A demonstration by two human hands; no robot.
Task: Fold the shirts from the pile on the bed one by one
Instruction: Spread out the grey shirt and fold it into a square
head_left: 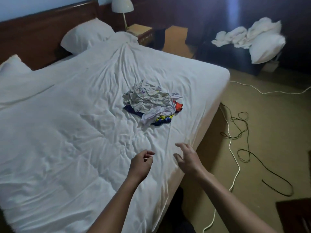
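- L hand [142, 163]: out over the bed [67, 101], near the edge on the person's right; fingers loosely curled in twd the palm, thumb close to the fingertips, nothing btw them, holds nothing
- R hand [188, 158]: just beside the L one, a strip of bare sheet [50, 157] showing btw the two; palm down, fingers spread apart and a bit bent, holds nothing
- can't tell if either hand touches the sheet; both forearms reach in from the bottom of the view, bare
- pile of shirts [151, 103]: crumpled heap mid-bed, beyond both hands and well apart from them; pale wrinkled fabric on top, dark blue w/ yellow poking out at the near side, an orange-red bit at the right side
- sheet is white, creased all over
- 2 white pillows at the head end: one [85, 37] against the dark wood headboard [42, 31], the other [11, 64] at the far left
- lamp [122, 5] w/ white shade stands on a nightstand [139, 30] past the bed corner
- floor [269, 115] on the right: white cable [234, 148] and black cable [244, 128] lying in loose loops
- back right: heap of white linen [249, 36] w/ a pillow, on dark furniture
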